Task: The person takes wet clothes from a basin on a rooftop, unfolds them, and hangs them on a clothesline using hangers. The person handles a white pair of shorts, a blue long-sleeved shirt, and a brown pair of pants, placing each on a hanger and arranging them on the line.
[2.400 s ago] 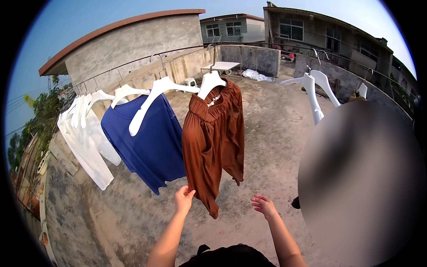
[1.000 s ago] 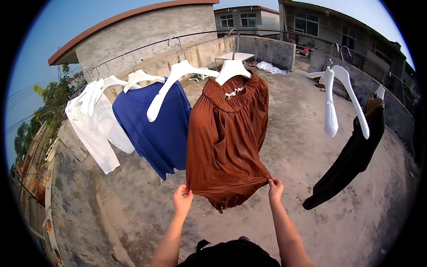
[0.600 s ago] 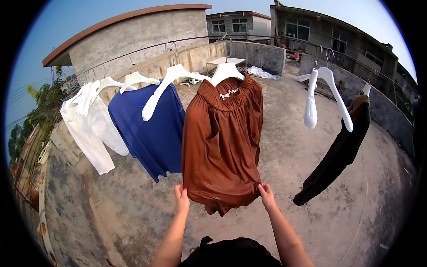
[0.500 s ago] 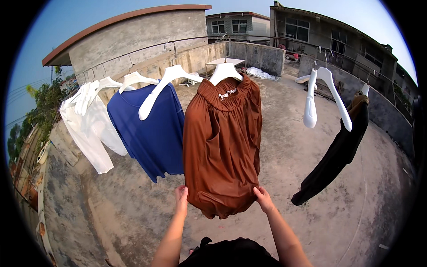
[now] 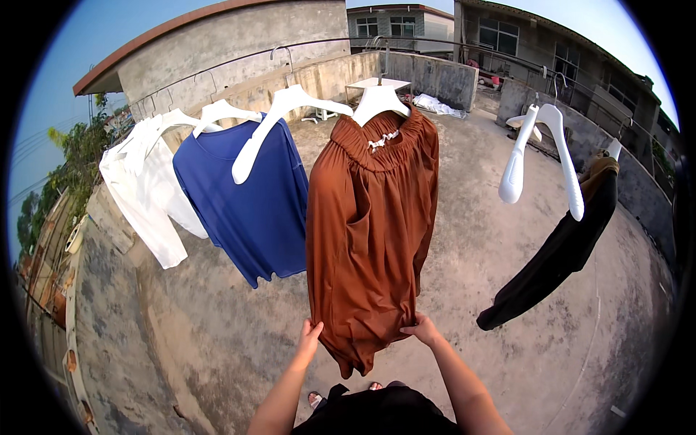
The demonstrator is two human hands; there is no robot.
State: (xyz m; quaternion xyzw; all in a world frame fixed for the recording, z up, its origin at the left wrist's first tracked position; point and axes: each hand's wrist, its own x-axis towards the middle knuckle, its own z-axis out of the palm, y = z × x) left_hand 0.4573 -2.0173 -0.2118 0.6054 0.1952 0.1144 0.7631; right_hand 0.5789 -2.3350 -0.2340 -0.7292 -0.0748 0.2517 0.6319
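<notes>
A rust-brown blouse (image 5: 370, 225) with a gathered neckline hangs on a white hanger (image 5: 380, 101) straight ahead of me. My left hand (image 5: 310, 338) pinches the left side of the blouse low down. On the opposite side, my right hand (image 5: 423, 329) has its fingers closed on the cloth near the hem. Between my hands the lower fabric bunches and sags to a point. Left of the blouse hang an unoccupied white hanger (image 5: 272, 130) and a blue long-sleeved top (image 5: 250, 196).
White garments (image 5: 152, 203) hang at the far left. To the right are white hangers (image 5: 554, 134) and a black garment (image 5: 558, 257). Concrete floor (image 5: 457, 268) lies below, with a low wall (image 5: 428, 76) and a white table (image 5: 355, 84) behind. My feet show beneath my hands.
Both hands have moved lower in the picture, and the right one slightly inward. The blouse's bottom has gone from broad and rounded to narrower and longer. The whole view has shifted a little.
</notes>
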